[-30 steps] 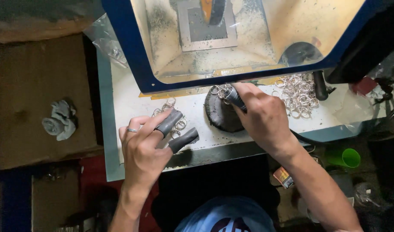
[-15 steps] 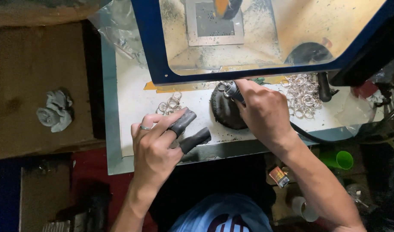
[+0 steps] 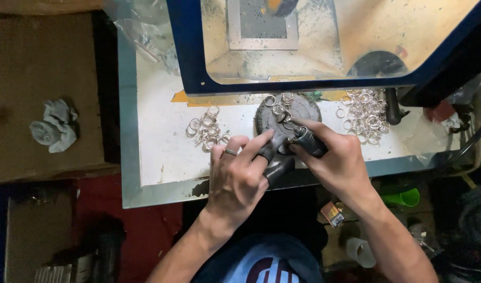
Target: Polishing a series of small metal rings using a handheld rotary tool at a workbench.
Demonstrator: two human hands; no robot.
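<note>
On the dark round block (image 3: 287, 112) at the middle of the desk (image 3: 161, 152), just under the blue-framed machine window (image 3: 324, 47), we work a small metal ring (image 3: 285, 116); a few loose rings lie on the block beside it. We judge the block serves as a firm pad, so the ring stays put while our fingertips press on it.

Our right hand (image 3: 339, 162) comes in from the lower right, the wrist low over the desk edge, its forefinger stretched towards the ring. Its grip is pressed together: thumb and forefinger, both in dark rubber finger covers (image 3: 309, 141), close at the ring, though we cannot tell for sure that the ring is pinched between them. The covers, we think, protect the skin and stop slipping on smooth metal.

Our left hand (image 3: 239, 178) lies palm down, reaching from below, a plain band on one finger. Two of its fingers also wear dark covers (image 3: 274, 157); they point at the block and meet the right fingertips, steadying there without closing on anything that we can see.

Left of the block lies a small heap of silver rings (image 3: 206, 131), and to the right a larger heap (image 3: 367, 112), each within easy reach of one hand. Well apart, on the brown cardboard surface (image 3: 41, 89) at the left, sits a crumpled grey cloth (image 3: 54, 126). A green cup (image 3: 405, 197) shows below the desk edge on the right.
</note>
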